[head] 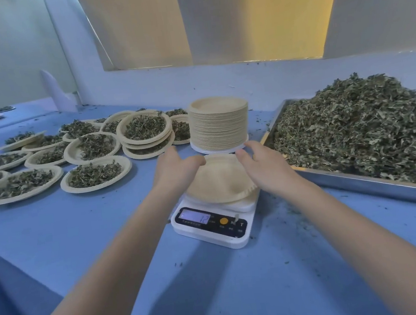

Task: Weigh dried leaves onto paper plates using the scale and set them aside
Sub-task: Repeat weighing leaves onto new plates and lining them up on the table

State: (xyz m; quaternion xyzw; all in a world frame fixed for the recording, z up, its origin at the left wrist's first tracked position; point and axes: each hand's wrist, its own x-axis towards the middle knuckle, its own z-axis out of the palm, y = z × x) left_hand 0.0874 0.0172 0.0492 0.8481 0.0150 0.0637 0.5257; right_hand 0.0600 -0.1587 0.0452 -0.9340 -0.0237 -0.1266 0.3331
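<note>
head view: both hands, left hand [176, 167] and right hand [265, 166], hold empty paper plate [218, 182] on scale [210, 225] reading "12".

Plate stack [219, 123] behind scale [217, 221], tray [377, 183] right, filled plates [90, 150] left.

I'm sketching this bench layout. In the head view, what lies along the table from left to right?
Filled plates of leaves → stack of empty plates → metal tray heaped with dried leaves.
</note>
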